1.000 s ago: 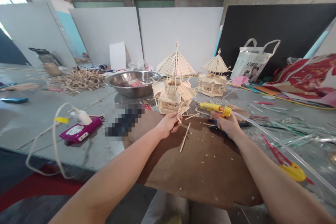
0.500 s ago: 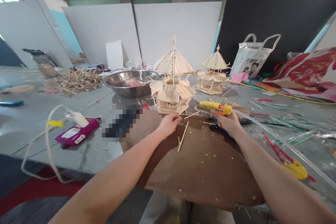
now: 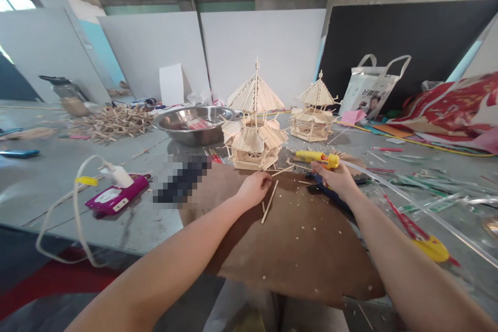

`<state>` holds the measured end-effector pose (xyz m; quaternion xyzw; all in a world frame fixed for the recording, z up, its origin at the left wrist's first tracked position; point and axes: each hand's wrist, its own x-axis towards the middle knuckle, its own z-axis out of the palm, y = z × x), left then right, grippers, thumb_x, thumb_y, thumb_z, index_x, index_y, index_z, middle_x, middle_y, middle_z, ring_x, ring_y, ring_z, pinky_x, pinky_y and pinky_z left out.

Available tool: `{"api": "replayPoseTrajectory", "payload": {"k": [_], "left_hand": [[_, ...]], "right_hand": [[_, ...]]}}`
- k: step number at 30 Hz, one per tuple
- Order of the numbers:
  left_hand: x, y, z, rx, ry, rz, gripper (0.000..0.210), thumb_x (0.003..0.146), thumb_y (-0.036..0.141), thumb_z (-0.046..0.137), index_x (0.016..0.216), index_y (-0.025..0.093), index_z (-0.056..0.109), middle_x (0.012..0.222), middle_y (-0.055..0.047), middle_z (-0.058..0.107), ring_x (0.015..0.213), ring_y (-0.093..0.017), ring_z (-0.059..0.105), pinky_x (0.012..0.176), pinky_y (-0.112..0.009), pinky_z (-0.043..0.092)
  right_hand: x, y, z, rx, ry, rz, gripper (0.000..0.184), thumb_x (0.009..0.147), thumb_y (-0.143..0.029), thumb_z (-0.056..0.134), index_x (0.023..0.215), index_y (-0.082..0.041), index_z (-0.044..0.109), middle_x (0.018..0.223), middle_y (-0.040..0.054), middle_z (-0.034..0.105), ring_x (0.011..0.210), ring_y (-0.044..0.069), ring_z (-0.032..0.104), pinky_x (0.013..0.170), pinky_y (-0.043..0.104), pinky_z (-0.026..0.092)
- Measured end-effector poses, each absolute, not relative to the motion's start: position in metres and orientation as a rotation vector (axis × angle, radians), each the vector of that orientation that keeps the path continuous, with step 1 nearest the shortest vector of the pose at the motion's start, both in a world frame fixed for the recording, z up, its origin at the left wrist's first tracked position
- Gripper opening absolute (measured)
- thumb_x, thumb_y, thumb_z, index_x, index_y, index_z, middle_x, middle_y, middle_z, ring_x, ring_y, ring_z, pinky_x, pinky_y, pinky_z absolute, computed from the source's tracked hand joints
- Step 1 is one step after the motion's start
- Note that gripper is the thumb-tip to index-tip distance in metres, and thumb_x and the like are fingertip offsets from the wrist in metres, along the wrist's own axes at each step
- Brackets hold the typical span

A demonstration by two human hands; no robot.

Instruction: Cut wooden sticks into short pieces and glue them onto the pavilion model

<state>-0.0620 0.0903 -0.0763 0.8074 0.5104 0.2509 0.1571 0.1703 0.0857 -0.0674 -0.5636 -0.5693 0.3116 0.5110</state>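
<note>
My right hand (image 3: 337, 180) is wrapped round a yellow glue gun (image 3: 316, 156), its nozzle pointing left and a clear glue stick (image 3: 392, 189) trailing from its back. My left hand (image 3: 254, 189) is closed in a pinch on the brown board (image 3: 303, 249); whatever its fingertips hold is hidden. Beside those fingers, a thin wooden stick (image 3: 282, 170) slants toward the glue gun, and a longer stick (image 3: 270, 202) lies on the board. Just beyond my left hand stands a tiered pavilion model (image 3: 256, 137) built of wooden sticks. Dark blue-handled pliers (image 3: 324, 189) lie under my right hand.
A smaller stick pavilion (image 3: 314, 114) stands behind at right. Left of the models are a steel bowl (image 3: 179, 132), a pile of sticks (image 3: 116, 122) and a purple power strip (image 3: 116, 197) with a white cord. Yellow-handled scissors (image 3: 431, 249) and plastic scraps lie at right.
The fingers of my left hand have turned down and curled in toward the board. My right hand keeps the glue gun almost in place. The whole view has shifted slightly.
</note>
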Motion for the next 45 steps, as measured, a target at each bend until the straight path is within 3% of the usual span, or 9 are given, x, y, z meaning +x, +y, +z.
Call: {"api": "replayPoseTrajectory", "payload": {"k": [10, 17, 28, 45], "left_hand": [[-0.050, 0.095, -0.054, 2.459, 1.495, 0.340, 0.019, 0.073, 0.023, 0.045, 0.084, 0.014, 0.057, 0.084, -0.012, 0.060, 0.083, -0.023, 0.056, 0.074, -0.032, 0.041], [-0.026, 0.092, -0.050, 2.465, 1.722, 0.167, 0.025, 0.074, 0.023, 0.045, 0.093, 0.011, 0.056, 0.094, -0.020, 0.059, 0.093, -0.030, 0.054, 0.077, -0.040, 0.041], [-0.024, 0.103, -0.065, 2.323, 1.847, 0.312, 0.024, 0.077, 0.032, 0.042, 0.086, 0.017, 0.058, 0.087, -0.014, 0.062, 0.086, -0.026, 0.057, 0.072, -0.036, 0.042], [-0.034, 0.098, -0.070, 2.304, 1.777, 0.387, 0.026, 0.080, 0.034, 0.036, 0.092, 0.019, 0.053, 0.090, -0.012, 0.061, 0.085, -0.023, 0.057, 0.072, -0.034, 0.040]], "right_hand": [[0.173, 0.088, -0.070, -1.388, -1.388, 0.713, 0.043, 0.058, -0.059, 0.056, 0.060, -0.017, 0.053, 0.033, -0.0063, 0.039, 0.030, 0.008, 0.035, 0.032, 0.021, 0.027], [0.175, 0.090, -0.074, -1.362, -1.425, 0.693, 0.040, 0.059, -0.057, 0.058, 0.061, -0.017, 0.055, 0.033, -0.0060, 0.039, 0.030, 0.007, 0.035, 0.031, 0.021, 0.028], [0.174, 0.090, -0.075, -1.407, -1.409, 0.694, 0.042, 0.059, -0.059, 0.056, 0.060, -0.017, 0.054, 0.033, -0.0059, 0.038, 0.029, 0.008, 0.034, 0.030, 0.021, 0.027], [0.170, 0.088, -0.076, -1.402, -1.415, 0.696, 0.041, 0.059, -0.058, 0.056, 0.061, -0.017, 0.054, 0.034, -0.0062, 0.039, 0.030, 0.008, 0.035, 0.032, 0.022, 0.028]]}}
